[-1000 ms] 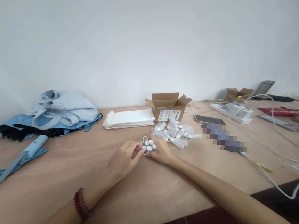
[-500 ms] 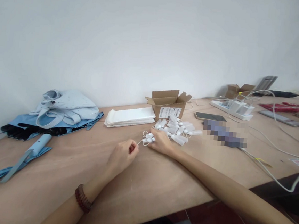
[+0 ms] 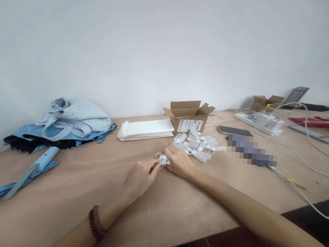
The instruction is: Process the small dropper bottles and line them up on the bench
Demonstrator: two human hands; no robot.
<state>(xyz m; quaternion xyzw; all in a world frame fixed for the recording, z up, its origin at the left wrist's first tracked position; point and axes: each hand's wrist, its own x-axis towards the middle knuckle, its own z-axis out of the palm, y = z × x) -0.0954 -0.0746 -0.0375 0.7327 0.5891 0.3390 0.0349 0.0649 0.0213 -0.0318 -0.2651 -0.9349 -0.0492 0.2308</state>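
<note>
My right hand point(image 3: 180, 162) is closed around a bunch of small translucent white plastic tubes point(image 3: 163, 160), their white ends and cord loops facing left. Touching that bunch from the left are the pinched fingertips of my left hand point(image 3: 144, 172). A cord loop was between them a moment ago; what they grip now is too small to make out. Just behind my right hand lies a loose pile of similar translucent tubes point(image 3: 194, 144), several of them with cord loops.
An open cardboard box point(image 3: 186, 116) stands behind the pile, with a stack of white envelopes point(image 3: 146, 129) to its left. Blue umbrella point(image 3: 46, 157) and pale cloth bag point(image 3: 75, 117) lie left. Rightward are a phone point(image 3: 235, 131), a power strip point(image 3: 258, 123) and trailing cables.
My left hand has moved right, from pulling a cord loop away to touching the bunch. My right hand still holds the tubes, now turned more palm down. The view has shifted slightly.
</note>
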